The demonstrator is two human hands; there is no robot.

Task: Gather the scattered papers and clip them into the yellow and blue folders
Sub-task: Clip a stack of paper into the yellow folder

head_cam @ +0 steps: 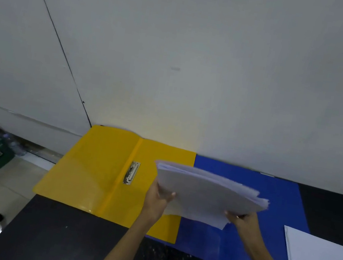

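Paper stack [207, 195]: light, floppy, slippery; pinched by left hand [158, 198] and right hand [244, 221] at near corners.

Two bare forearms, no sleeves showing, reach over the yellow folder [100, 170]; the right hand [244, 220], farther from it, has a thin ring-like band.

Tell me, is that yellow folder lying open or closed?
Open. The yellow folder lies spread flat on the dark table, both covers showing on either side of its spine, with the metal clip inside exposed.
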